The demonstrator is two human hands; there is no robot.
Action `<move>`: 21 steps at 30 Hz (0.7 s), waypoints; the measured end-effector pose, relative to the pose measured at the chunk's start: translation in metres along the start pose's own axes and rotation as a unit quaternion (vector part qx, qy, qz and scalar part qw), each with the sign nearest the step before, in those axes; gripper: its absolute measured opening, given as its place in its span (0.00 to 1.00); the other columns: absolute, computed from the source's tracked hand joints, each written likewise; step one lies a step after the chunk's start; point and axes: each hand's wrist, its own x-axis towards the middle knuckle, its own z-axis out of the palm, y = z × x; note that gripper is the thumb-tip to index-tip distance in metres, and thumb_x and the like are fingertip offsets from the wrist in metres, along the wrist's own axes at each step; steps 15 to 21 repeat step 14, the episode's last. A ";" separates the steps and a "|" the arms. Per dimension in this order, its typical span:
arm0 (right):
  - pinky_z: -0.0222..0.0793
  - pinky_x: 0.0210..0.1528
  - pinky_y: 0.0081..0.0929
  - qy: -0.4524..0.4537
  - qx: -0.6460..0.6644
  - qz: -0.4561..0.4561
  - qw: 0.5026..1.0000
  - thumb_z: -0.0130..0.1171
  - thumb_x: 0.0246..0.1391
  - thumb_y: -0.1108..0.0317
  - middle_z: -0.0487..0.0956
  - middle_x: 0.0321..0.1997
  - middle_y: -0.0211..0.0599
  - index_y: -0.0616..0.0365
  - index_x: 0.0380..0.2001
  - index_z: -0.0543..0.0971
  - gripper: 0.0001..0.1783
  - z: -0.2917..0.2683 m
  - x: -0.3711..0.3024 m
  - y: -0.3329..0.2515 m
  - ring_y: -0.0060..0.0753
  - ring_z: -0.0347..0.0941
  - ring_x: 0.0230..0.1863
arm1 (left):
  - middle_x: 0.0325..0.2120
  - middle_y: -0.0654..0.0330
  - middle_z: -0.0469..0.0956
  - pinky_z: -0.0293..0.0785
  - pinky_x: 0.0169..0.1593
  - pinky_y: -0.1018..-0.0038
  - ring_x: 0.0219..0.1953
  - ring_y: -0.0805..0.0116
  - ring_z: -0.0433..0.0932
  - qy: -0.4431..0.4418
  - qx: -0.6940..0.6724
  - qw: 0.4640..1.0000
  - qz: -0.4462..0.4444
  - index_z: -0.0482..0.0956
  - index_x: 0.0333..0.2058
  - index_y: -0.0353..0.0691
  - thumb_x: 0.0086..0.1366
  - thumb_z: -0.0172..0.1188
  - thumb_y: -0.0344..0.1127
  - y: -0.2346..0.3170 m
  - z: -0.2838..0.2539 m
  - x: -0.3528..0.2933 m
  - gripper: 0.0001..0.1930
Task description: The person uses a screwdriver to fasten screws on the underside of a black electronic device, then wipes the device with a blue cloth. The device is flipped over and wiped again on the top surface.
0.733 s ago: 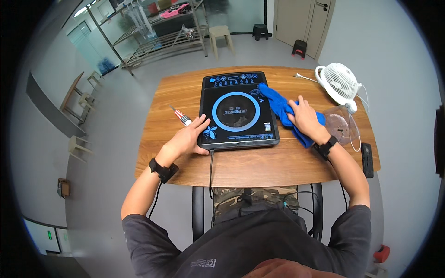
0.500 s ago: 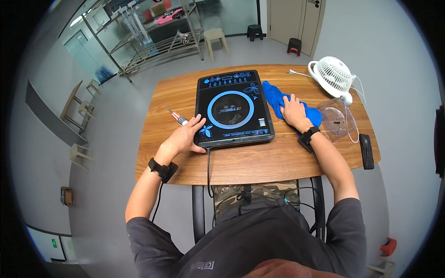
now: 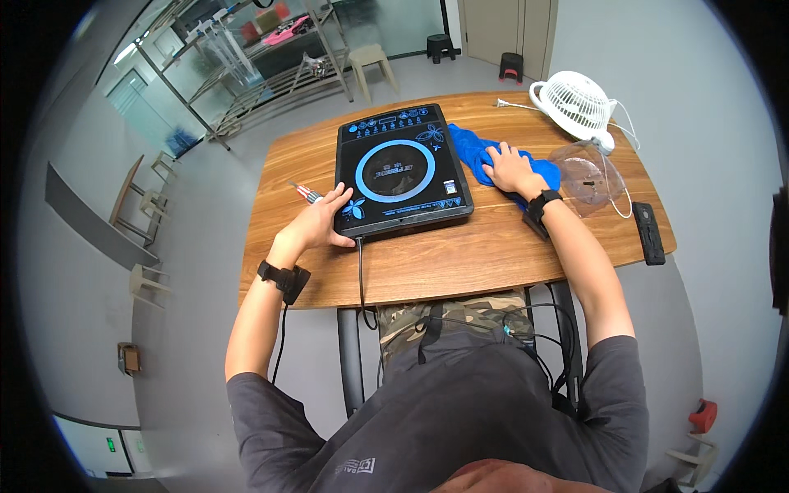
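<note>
A black induction cooker with a blue ring and flower prints lies on the wooden table in front of me. At its near left corner rests my left hand, fingers spread over the top and thumb along the front edge. Beside the cooker's right side is a crumpled blue cloth. My right hand lies on this cloth with its fingers bent into it. A screwdriver with a red and white handle lies left of the cooker, partly behind my left hand.
A white fan with a cord stands at the far right of the table, next to a clear plastic cover. Near the right edge lies a black flat object. The cooker's black cord hangs over the front edge.
My view has tilted, so the table and everything on it appear higher in the picture. Both hands keep their places on the cooker and the cloth, with little visible movement.
</note>
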 end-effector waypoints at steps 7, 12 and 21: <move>0.69 0.63 0.51 0.031 0.024 -0.057 0.998 0.51 0.68 0.46 0.71 0.66 0.53 0.54 0.65 0.70 0.31 -0.121 -0.016 -0.018 0.59 0.71 0.64 | 0.73 0.41 0.52 0.61 0.72 0.61 0.71 0.45 0.60 0.010 -0.015 0.999 0.028 0.56 0.73 0.41 0.40 0.83 0.51 -0.007 0.002 0.001 0.63; 0.75 0.52 0.29 0.114 0.337 -0.293 0.888 0.54 0.69 0.51 0.79 0.57 0.43 0.58 0.61 0.75 0.27 -0.261 -0.121 -0.057 0.39 0.78 0.54 | 0.73 0.40 0.52 0.61 0.72 0.60 0.71 0.43 0.60 0.020 -0.016 0.999 0.036 0.55 0.73 0.41 0.40 0.83 0.50 -0.012 0.010 0.005 0.64; 0.74 0.48 0.22 0.144 0.289 -0.310 0.894 0.47 0.68 0.40 0.78 0.58 0.40 0.55 0.66 0.71 0.35 -0.310 -0.189 -0.047 0.28 0.76 0.47 | 0.73 0.40 0.52 0.62 0.72 0.60 0.71 0.43 0.61 0.008 -0.009 0.998 0.061 0.55 0.73 0.42 0.40 0.83 0.50 0.008 -0.002 0.027 0.63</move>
